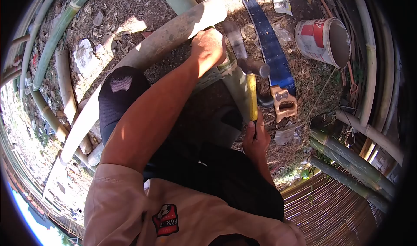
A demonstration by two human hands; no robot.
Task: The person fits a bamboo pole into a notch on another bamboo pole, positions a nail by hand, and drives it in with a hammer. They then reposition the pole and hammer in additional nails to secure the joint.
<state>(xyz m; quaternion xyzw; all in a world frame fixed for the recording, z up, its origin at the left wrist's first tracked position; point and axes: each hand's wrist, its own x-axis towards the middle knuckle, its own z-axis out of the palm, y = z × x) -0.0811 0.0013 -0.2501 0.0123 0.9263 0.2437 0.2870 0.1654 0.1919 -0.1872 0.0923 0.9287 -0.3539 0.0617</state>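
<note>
My left hand (pixel 209 46) is closed over the top of a green bamboo pole (pixel 236 89) that stands between my knees. A grey metal piece (pixel 234 36), perhaps a blade, sticks out beside that hand. My right hand (pixel 256 139) grips the yellow handle of a hammer (pixel 253 94). The hammer's dark steel head (pixel 255 66) is up against the lower end of the grey piece, just right of my left hand. A long pale bamboo pole (pixel 152 50) runs diagonally under my left arm.
A handsaw (pixel 273 55) with a blue blade and wooden handle lies on the ground right of the hammer. A red-and-white bucket (pixel 323 41) lies tipped at the upper right. Bamboo poles (pixel 347 159) lie all around, with a woven mat (pixel 325 207) at lower right.
</note>
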